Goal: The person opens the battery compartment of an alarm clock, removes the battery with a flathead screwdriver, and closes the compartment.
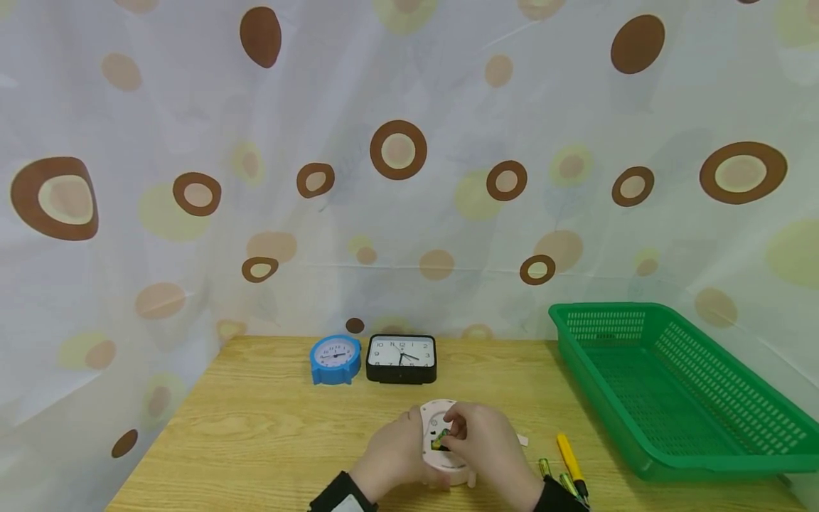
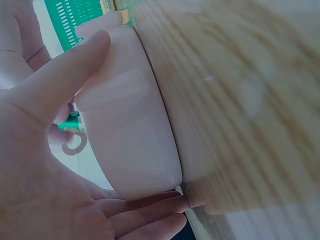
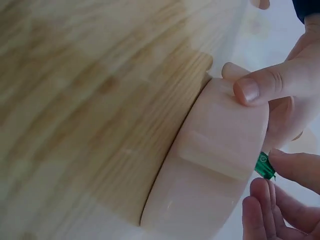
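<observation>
A pale pink alarm clock (image 1: 432, 414) lies on the table with its back up and its battery compartment (image 1: 436, 446) uncovered. My left hand (image 1: 398, 444) grips the clock's side; in the left wrist view, the thumb and fingers span its pink rim (image 2: 130, 125). With thumb and fingertips, my right hand (image 1: 491, 446) pinches a green battery (image 1: 441, 436), tilted at the compartment. The right wrist view shows that battery (image 3: 264, 166) partly sticking out above the clock's back. Fingers hide how far it sits inside.
At the back of the table stand a blue clock (image 1: 335, 361) and a black rectangular clock (image 1: 401, 360). A yellow-handled tool (image 1: 569, 455) and green batteries (image 1: 544, 467) lie at right front, near a small white piece (image 1: 523, 441). The green basket (image 1: 601, 423) stands at far right.
</observation>
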The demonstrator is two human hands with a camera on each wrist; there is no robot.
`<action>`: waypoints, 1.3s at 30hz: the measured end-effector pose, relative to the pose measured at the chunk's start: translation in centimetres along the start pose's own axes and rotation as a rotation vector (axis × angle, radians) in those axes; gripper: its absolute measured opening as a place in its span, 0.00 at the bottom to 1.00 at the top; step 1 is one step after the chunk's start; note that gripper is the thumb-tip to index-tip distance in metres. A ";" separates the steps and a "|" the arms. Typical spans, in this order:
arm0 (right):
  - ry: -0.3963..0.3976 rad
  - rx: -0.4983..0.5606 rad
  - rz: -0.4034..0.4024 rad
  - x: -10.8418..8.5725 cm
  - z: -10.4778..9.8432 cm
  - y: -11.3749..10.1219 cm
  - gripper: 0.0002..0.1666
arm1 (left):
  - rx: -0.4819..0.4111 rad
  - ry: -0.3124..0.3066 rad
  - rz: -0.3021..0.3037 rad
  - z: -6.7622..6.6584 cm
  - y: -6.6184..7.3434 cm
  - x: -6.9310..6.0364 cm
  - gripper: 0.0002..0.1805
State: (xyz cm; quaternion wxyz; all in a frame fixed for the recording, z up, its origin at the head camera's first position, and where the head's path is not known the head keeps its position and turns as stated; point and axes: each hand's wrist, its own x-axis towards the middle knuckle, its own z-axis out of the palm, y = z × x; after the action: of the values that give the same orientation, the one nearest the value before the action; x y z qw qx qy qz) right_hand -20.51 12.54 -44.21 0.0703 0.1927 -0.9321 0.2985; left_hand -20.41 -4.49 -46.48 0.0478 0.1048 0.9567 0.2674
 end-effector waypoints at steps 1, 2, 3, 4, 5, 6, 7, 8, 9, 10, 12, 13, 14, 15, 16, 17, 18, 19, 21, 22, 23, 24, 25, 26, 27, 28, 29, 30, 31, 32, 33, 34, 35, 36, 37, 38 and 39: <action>-0.006 0.017 -0.013 0.0 0.1 0.1 0.09 | 0.006 0.003 0.003 0.0 0.0 0.0 0.64; -0.013 0.029 -0.024 0.1 0.3 0.1 0.10 | 0.011 0.004 0.005 0.0 0.0 0.0 0.63; -0.025 0.039 -0.030 0.2 0.4 0.2 0.10 | 0.015 0.006 0.009 0.0 0.0 -0.1 0.63; -0.038 0.052 -0.034 0.2 0.5 0.3 0.09 | 0.017 0.006 0.011 0.1 -0.1 -0.1 0.62; -0.050 0.060 -0.037 0.2 0.5 0.3 0.09 | 0.020 0.008 0.013 0.1 -0.1 -0.1 0.62; -0.062 0.065 -0.039 0.3 0.6 0.4 0.09 | 0.019 0.009 0.015 0.1 -0.1 -0.1 0.62; -0.070 0.067 -0.039 0.3 0.7 0.4 0.08 | 0.018 0.011 0.017 0.0 -0.1 -0.1 0.62; -0.075 0.069 -0.038 0.3 0.7 0.5 0.08 | 0.015 0.012 0.018 0.0 -0.1 -0.1 0.61; -0.078 0.073 -0.036 0.4 0.7 0.5 0.08 | 0.014 0.013 0.020 0.0 -0.2 -0.1 0.61; -0.076 0.075 -0.037 0.4 0.8 0.5 0.08 | 0.011 0.014 0.021 -0.1 -0.1 0.0 0.61; -0.068 0.085 -0.039 0.4 0.8 0.6 0.08 | 0.007 0.016 0.025 -0.2 -0.1 0.0 0.60; -0.067 0.091 -0.038 0.4 0.8 0.7 0.09 | 0.007 0.017 0.026 -0.2 -0.1 0.0 0.60; -0.064 0.096 -0.038 0.4 0.8 0.7 0.09 | 0.008 0.018 0.026 -0.2 -0.1 0.0 0.60; -0.062 0.107 -0.036 0.4 0.8 0.7 0.09 | 0.012 0.018 0.027 -0.2 -0.1 0.0 0.60; -0.059 0.113 -0.034 0.4 0.7 0.7 0.09 | 0.017 0.019 0.028 -0.2 -0.1 0.0 0.60; -0.057 0.124 -0.029 0.4 0.7 0.7 0.09 | 0.022 0.016 0.026 -0.2 -0.1 0.0 0.60; -0.057 0.130 -0.023 0.4 0.6 0.7 0.09 | 0.023 0.013 0.024 -0.1 -0.1 0.0 0.60; -0.056 0.129 -0.017 0.4 0.4 0.7 0.09 | 0.024 0.010 0.022 -0.1 -0.1 0.1 0.60; -0.047 0.125 -0.009 0.4 0.1 0.6 0.09 | 0.018 0.003 0.014 -0.1 -0.1 0.1 0.61; -0.044 0.116 -0.004 0.4 -0.2 0.5 0.09 | 0.010 -0.001 0.009 0.0 -0.1 0.1 0.61; -0.041 0.108 0.000 0.4 -0.4 0.4 0.09 | 0.004 -0.004 0.005 0.0 -0.1 0.1 0.61; -0.037 0.098 0.001 0.4 -0.7 0.3 0.09 | 0.001 -0.006 0.000 0.0 -0.1 0.2 0.62; -0.031 0.086 -0.001 0.4 -0.9 0.2 0.09 | 0.002 -0.006 -0.002 0.0 -0.1 0.2 0.62; -0.025 0.080 -0.004 0.4 -1.2 0.1 0.09 | 0.001 -0.006 -0.003 0.0 -0.1 0.2 0.62; -0.022 0.072 -0.007 0.5 -1.5 0.0 0.09 | 0.000 -0.006 -0.005 0.0 -0.1 0.2 0.62; -0.021 0.067 -0.010 0.5 -1.8 -0.1 0.09 | -0.002 -0.006 -0.004 0.0 -0.1 0.1 0.62; -0.020 0.062 -0.017 0.5 -2.0 -0.3 0.09 | 0.004 -0.006 -0.004 0.0 -0.1 0.1 0.62; -0.020 0.057 -0.023 0.5 -2.3 -0.4 0.09 | 0.006 -0.006 -0.005 0.0 -0.1 0.1 0.62; -0.021 0.051 -0.031 0.5 -2.5 -0.5 0.08 | 0.004 -0.007 -0.006 0.0 -0.1 0.1 0.62; -0.025 0.049 -0.036 0.5 -2.8 -0.6 0.08 | -0.001 -0.010 -0.006 0.0 -0.1 0.1 0.62; -0.029 0.043 -0.043 0.5 -3.0 -0.6 0.08 | -0.003 -0.013 -0.008 0.0 -0.1 0.1 0.62; -0.031 0.040 -0.049 0.5 -3.2 -0.7 0.08 | -0.003 -0.016 -0.009 0.0 -0.1 0.1 0.63; -0.033 0.035 -0.052 0.5 -3.5 -0.7 0.08 | -0.004 -0.018 -0.011 0.0 -0.1 0.1 0.63; -0.034 0.026 -0.057 0.6 -3.7 -0.7 0.08 | -0.005 -0.020 -0.010 0.0 0.0 0.1 0.64; -0.038 0.021 -0.057 0.6 -4.0 -0.7 0.07 | -0.004 -0.021 -0.010 0.0 0.0 0.2 0.64; -0.041 0.015 -0.055 0.6 -4.2 -0.6 0.07 | -0.004 -0.022 -0.010 0.0 0.0 0.2 0.65; -0.041 0.004 -0.051 0.7 -4.4 -0.6 0.07 | -0.003 -0.023 -0.011 0.0 0.0 0.2 0.65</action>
State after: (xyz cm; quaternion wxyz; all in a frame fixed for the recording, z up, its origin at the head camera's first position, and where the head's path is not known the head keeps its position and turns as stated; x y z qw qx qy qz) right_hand -20.81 14.46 -40.16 0.0583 0.2227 -0.9275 0.2945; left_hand -20.63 -4.49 -46.50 0.0606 0.1026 0.9562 0.2675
